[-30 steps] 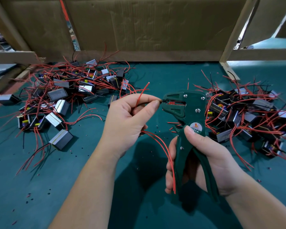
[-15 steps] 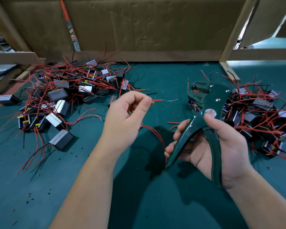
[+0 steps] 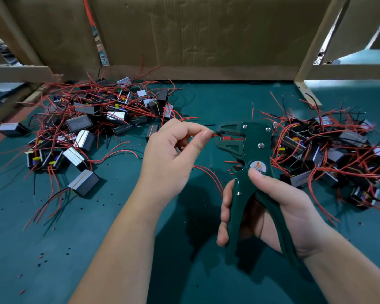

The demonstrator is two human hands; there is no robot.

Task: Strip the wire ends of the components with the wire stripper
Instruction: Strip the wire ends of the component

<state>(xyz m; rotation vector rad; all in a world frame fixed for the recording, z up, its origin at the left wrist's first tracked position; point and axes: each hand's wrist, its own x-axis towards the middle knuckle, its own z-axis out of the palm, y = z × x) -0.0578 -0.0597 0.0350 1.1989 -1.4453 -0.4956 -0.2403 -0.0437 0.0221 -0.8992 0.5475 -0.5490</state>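
Dark green wire stripper point(image 3: 253, 145), its round label point(image 3: 257, 166) white and perhaps orange; red wires point(image 3: 217, 135), a few black; grey-and-black components point(image 3: 83, 183); teal surface point(image 3: 119, 216); brown cardboard point(image 3: 206, 29).

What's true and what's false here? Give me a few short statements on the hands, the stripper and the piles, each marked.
1. The right hand grips the wire stripper by its handles. True.
2. The left hand pinches a black wire at the stripper's mouth. False: it is a red wire.
3. The stripper lies flat on the green mat. False: it is held up above it.
4. Components lie in a left pile and a right pile, the hands between them. True.
5. The handles are squeezed fully together. False: they stand apart.
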